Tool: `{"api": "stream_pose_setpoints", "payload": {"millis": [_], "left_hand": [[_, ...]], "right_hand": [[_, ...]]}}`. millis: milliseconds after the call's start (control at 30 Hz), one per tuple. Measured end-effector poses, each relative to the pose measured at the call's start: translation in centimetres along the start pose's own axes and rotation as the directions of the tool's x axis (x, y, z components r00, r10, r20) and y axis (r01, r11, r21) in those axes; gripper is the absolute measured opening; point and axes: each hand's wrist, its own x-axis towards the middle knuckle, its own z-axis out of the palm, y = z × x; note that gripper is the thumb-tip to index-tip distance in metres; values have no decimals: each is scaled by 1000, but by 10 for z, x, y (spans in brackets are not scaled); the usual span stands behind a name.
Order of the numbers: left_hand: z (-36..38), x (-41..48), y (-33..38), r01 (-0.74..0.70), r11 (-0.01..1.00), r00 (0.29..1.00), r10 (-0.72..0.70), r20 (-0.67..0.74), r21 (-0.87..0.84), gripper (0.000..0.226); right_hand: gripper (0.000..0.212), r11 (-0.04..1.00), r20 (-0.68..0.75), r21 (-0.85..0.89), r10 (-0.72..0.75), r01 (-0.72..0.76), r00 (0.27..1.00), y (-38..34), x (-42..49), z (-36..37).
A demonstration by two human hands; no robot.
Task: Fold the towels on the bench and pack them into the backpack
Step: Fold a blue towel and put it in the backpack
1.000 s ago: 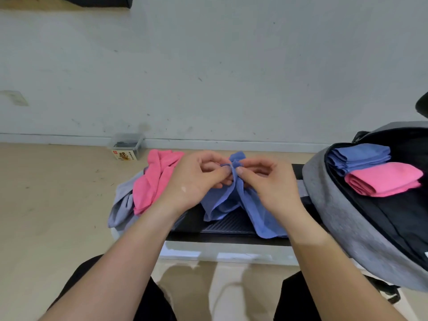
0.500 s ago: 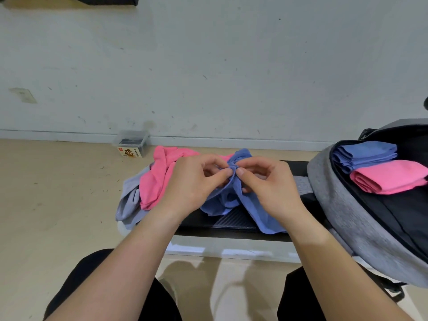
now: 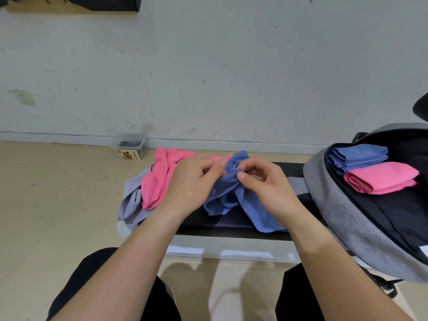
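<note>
A crumpled blue towel (image 3: pixel 251 207) lies on the black bench (image 3: pixel 231 224). My left hand (image 3: pixel 192 184) and my right hand (image 3: pixel 266 184) both pinch its bunched top edge, fingertips close together. To the left lie a crumpled pink towel (image 3: pixel 159 179) and a grey towel (image 3: pixel 132 205) that hangs over the bench end. At the right the open grey backpack (image 3: pixel 335 205) holds a folded blue towel (image 3: pixel 357 156) and a folded pink towel (image 3: pixel 382 178).
A small clear plastic box (image 3: pixel 130 147) with a yellow label sits on the floor by the white wall. A backpack strap (image 3: pixel 297 185) lies on the bench. My dark-clothed knees are at the bottom of the view. Tan floor stretches to the left.
Both hands keep hold of the blue towel's top edge and have shifted slightly along it. The towel hangs much as before.
</note>
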Motion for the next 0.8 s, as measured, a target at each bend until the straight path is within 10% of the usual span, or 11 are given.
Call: {"api": "stream_pose_setpoints", "payload": {"millis": [467,800], "left_hand": [[-6,-4,2,-3,987,976,38,215,-162,11],[-15,9,4,-125,984,968,91,235,131,12]], "right_hand": [[15,943,29,-313,-114,117,993,-11,-8,2],[22,854,72,-472,-207,216,976,-54,4,-14]]}}
